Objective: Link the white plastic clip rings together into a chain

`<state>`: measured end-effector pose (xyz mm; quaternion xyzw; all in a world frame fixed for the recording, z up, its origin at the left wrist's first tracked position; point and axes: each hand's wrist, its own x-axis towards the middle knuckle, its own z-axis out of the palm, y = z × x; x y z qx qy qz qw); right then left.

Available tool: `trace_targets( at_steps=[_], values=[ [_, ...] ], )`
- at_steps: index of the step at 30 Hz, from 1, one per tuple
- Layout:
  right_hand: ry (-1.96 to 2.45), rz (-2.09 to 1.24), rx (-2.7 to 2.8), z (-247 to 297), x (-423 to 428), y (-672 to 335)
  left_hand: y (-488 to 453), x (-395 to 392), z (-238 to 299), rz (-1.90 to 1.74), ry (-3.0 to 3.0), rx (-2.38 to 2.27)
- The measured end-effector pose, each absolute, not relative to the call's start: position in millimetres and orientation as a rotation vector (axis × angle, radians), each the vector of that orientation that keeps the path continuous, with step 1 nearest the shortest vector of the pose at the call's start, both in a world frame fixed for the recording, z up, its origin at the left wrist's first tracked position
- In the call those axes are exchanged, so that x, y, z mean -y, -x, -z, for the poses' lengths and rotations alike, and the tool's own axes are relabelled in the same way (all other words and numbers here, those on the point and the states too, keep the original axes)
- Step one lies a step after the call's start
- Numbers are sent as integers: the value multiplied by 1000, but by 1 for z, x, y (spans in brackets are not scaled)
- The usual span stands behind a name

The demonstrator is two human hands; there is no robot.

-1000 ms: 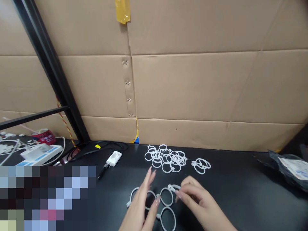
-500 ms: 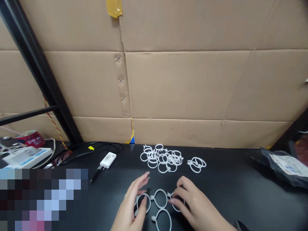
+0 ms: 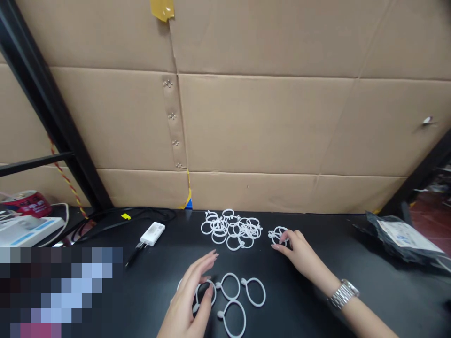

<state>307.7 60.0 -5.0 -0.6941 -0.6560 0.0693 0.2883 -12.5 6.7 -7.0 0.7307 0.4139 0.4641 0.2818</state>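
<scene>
Several white plastic rings (image 3: 230,285) lie flat on the black table (image 3: 317,305) near its front edge. My left hand (image 3: 190,300) rests over the leftmost ring, its thumb and fingers curled about it. My right hand (image 3: 299,253), a metal watch on its wrist, reaches back to a small cluster of white rings (image 3: 276,234), with the fingertips closing on them. A larger pile of white rings (image 3: 230,227) lies to the left of that cluster, by the cardboard wall.
A cardboard wall (image 3: 246,122) stands along the table's back. A white charger (image 3: 152,233) with black cables lies back left, beside a black frame post (image 3: 52,112). A power strip (image 3: 24,230) and red can (image 3: 28,203) sit far left. A black plastic bag (image 3: 401,237) lies at the right.
My right hand has left the flat rings at the front and reached back right to the small cluster. My left hand has stayed on the leftmost ring.
</scene>
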Motion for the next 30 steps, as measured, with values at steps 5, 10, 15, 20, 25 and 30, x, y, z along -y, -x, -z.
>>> trace_targets(
  at_steps=[5,10,15,20,25,30],
  values=[
    [1822,-241,1761,8,-59,-301,17,-8,3,-1133,-2035,-1105],
    [1789,-294,1715,10,-58,-299,16,-8,2,-1143,-2034,-1097],
    [1721,-373,1619,2,-57,-296,15,-8,3,-1145,-2039,-1095],
    [1642,-556,1429,-11,-57,-294,14,-7,2,-1141,-2008,-1120],
    [1494,-904,1187,-16,-54,-292,15,-7,1,-1141,-1974,-1132],
    [1337,-1076,1018,-17,-52,-292,15,-7,1,-1120,-1963,-1124]
  ],
)
